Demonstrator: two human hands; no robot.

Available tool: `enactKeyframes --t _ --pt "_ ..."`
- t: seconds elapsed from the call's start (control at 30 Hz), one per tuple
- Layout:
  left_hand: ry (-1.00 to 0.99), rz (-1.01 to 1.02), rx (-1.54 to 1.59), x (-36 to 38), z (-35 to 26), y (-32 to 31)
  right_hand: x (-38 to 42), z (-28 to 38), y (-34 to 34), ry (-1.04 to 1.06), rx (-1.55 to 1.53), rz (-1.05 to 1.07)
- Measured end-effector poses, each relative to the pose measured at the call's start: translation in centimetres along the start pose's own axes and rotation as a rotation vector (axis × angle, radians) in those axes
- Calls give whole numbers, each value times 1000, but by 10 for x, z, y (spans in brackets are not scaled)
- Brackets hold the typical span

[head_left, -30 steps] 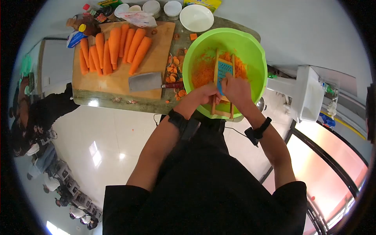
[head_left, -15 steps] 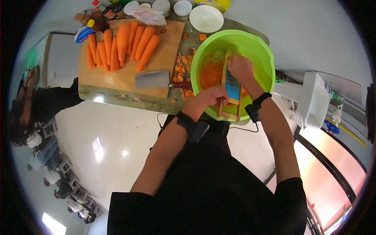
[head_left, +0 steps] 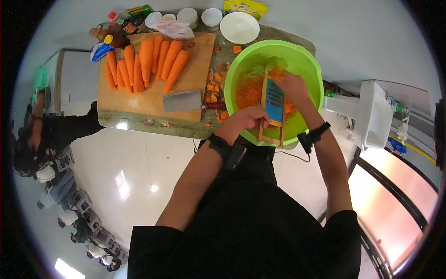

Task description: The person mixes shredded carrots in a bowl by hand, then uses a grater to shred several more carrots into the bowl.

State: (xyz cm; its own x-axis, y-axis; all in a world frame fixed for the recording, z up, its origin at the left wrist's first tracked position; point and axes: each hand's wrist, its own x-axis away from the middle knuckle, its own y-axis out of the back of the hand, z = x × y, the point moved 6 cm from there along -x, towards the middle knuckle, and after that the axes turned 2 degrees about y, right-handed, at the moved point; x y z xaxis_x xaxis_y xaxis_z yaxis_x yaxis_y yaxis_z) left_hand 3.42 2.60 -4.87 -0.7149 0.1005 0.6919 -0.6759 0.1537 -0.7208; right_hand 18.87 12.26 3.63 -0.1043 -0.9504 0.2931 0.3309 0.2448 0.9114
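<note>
A wooden-framed grater with a blue plate (head_left: 276, 110) stands slanted inside a lime-green basin (head_left: 315, 76). My left hand (head_left: 252, 116) is closed around the left rail of its frame, low down. Near the grater's upper end, my right hand (head_left: 293, 87) is closed on an orange piece of carrot (head_left: 277, 74), partly covered by the fingers. Grated carrot (head_left: 247, 91) lies in the basin to the left of the grater, with more showing on its right.
Several peeled carrots (head_left: 146, 58) and a cleaver (head_left: 182, 101) lie on a wooden board (head_left: 134, 103). Carrot scraps (head_left: 213, 88) are scattered beside the basin. Behind stand a white bowl (head_left: 239, 28), lidded tubs (head_left: 187, 16) and bottles. Another person (head_left: 35, 125) is at far left.
My right hand has shifted slightly right at the grater's upper end, and the orange carrot now shows at its fingers. My left hand keeps its hold. The view has tilted a little.
</note>
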Motion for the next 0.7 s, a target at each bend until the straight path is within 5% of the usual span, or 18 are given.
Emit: enactKeyframes --t 0.2,0.3,0.7 --pt "-19 73 -3 -9 -1 3 98 21 13 20 -98 -29" --pt "-35 83 -83 -6 -3 2 128 27 16 -157 -112 22" --pt "-37 99 -32 -6 -3 4 136 47 25 -56 -51 165"
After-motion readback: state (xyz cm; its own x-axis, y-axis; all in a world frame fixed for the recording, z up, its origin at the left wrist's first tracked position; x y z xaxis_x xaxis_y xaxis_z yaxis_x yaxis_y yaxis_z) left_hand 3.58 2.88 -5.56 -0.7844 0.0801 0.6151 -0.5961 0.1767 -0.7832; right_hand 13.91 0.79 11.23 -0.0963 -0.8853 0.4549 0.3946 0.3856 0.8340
